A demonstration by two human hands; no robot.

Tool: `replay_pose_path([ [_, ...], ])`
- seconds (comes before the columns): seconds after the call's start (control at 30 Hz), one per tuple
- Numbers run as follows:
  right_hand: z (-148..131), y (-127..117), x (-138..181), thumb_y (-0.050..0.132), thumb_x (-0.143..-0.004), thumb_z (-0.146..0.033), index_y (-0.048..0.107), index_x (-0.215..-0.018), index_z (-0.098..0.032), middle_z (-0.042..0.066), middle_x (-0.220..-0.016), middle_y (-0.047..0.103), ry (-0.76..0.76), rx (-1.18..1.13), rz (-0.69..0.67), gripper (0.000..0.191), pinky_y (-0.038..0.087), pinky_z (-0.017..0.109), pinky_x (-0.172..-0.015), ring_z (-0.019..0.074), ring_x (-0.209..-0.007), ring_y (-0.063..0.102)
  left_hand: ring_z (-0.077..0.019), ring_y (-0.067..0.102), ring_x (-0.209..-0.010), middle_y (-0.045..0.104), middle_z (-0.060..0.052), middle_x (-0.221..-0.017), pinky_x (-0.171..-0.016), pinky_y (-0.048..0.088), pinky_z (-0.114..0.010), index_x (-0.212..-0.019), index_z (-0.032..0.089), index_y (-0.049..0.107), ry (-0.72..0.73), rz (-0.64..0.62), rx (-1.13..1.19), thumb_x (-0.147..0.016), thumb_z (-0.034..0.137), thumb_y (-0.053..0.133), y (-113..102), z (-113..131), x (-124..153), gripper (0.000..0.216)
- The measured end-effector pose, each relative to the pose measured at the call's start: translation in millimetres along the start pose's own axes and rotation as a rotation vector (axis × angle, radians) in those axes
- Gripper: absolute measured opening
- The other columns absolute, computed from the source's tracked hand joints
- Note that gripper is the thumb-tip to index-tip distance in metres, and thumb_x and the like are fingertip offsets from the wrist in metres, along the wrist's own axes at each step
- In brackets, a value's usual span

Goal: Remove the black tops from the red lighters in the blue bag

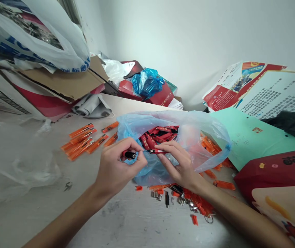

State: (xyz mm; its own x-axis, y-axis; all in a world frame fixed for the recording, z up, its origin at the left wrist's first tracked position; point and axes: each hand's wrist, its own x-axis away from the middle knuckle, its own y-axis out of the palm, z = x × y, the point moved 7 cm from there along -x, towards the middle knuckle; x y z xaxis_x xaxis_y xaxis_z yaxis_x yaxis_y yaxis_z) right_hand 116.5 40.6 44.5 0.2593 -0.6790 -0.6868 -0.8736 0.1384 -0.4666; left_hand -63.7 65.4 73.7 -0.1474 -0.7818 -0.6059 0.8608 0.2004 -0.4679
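Note:
My left hand [118, 165] is closed around a short red and black pen part [129, 155], whose black end points right. My right hand [177, 162] pinches a thin red pen piece [156, 151] with its tip aimed at that black end; the two parts are nearly touching. Both hands hover in front of a pale blue plastic bag [188, 137] that holds several red pen barrels [160, 134]. A row of orange pen parts [82, 139] lies on the table to the left of the bag.
Small metal and orange bits [180, 199] are scattered under my right wrist. A clear plastic sheet [15, 165] covers the table's left. Cardboard boxes [46, 86] stand back left, a green sheet [253, 137] and a red box [278, 172] at right.

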Motion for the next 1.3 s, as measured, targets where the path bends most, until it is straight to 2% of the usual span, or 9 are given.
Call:
replay_pose_path([
  [0.2,16,-1,3,0.057,-0.108,-0.025,0.066,-0.124,-0.025,0.005,-0.113,0.071,0.207,-0.166,-0.011,0.019,0.053,0.034,-0.090,0.0191,-0.102,0.066,-0.0088,0.043,-0.054,0.049,0.006,-0.061,-0.052,0.036,-0.024,-0.070,0.019,0.060,0.094,0.073,-0.067,-0.081,0.010,0.059,-8,3,-3,0.014],
  [0.33,30,1,9,0.056,-0.108,-0.036,0.066,-0.118,-0.026,0.004,-0.108,0.068,0.344,-0.308,0.007,0.018,0.051,0.032,-0.085,0.0190,-0.095,0.063,-0.0094,0.045,-0.054,0.049,0.006,-0.062,-0.053,0.037,-0.025,-0.071,0.021,0.060,0.080,0.086,-0.061,-0.081,0.011,0.060,-13,3,-3,0.013],
  [0.5,42,3,17,0.059,-0.101,-0.038,0.067,-0.114,-0.025,0.004,-0.104,0.065,0.431,-0.495,0.052,0.019,0.049,0.033,-0.080,0.0201,-0.090,0.061,-0.0104,0.048,-0.055,0.051,0.005,-0.061,-0.053,0.037,-0.026,-0.070,0.022,0.060,0.034,0.103,-0.034,-0.080,0.012,0.061,-16,1,-2,0.013],
  [0.63,43,4,16,0.061,-0.092,-0.036,0.067,-0.107,-0.024,0.003,-0.095,0.063,0.434,-0.619,0.087,0.021,0.048,0.034,-0.073,0.0204,-0.081,0.059,-0.0111,0.049,-0.057,0.052,0.005,-0.063,-0.054,0.039,-0.027,-0.071,0.022,0.061,-0.002,0.104,0.008,-0.081,0.014,0.061,-16,-3,-2,0.013],
  [0.8,29,1,7,0.059,-0.084,-0.034,0.069,-0.094,-0.023,0.003,-0.083,0.058,0.392,-0.718,0.099,0.018,0.043,0.035,-0.069,0.0210,-0.077,0.054,-0.0104,0.051,-0.056,0.055,0.005,-0.062,-0.052,0.039,-0.028,-0.072,0.023,0.063,0.004,0.103,0.004,-0.079,0.016,0.063,-15,-7,-2,0.011],
  [1.1,15,-2,1,0.056,-0.083,-0.045,0.064,-0.087,-0.025,0.003,-0.074,0.053,0.351,-0.659,0.070,0.022,0.042,0.039,-0.068,0.0240,-0.074,0.053,-0.0119,0.046,-0.054,0.050,0.004,-0.060,-0.052,0.035,-0.032,-0.073,0.025,0.062,-0.025,0.097,0.015,-0.081,0.018,0.062,-11,-8,3,0.011],
  [1.3,9,-2,-2,0.055,-0.082,-0.044,0.061,-0.084,-0.025,0.003,-0.074,0.051,0.352,-0.666,0.044,0.020,0.038,0.037,-0.066,0.0230,-0.073,0.050,-0.0125,0.044,-0.053,0.050,0.005,-0.060,-0.051,0.035,-0.032,-0.073,0.026,0.062,-0.034,0.105,0.053,-0.080,0.017,0.063,-12,-6,5,0.011],
])
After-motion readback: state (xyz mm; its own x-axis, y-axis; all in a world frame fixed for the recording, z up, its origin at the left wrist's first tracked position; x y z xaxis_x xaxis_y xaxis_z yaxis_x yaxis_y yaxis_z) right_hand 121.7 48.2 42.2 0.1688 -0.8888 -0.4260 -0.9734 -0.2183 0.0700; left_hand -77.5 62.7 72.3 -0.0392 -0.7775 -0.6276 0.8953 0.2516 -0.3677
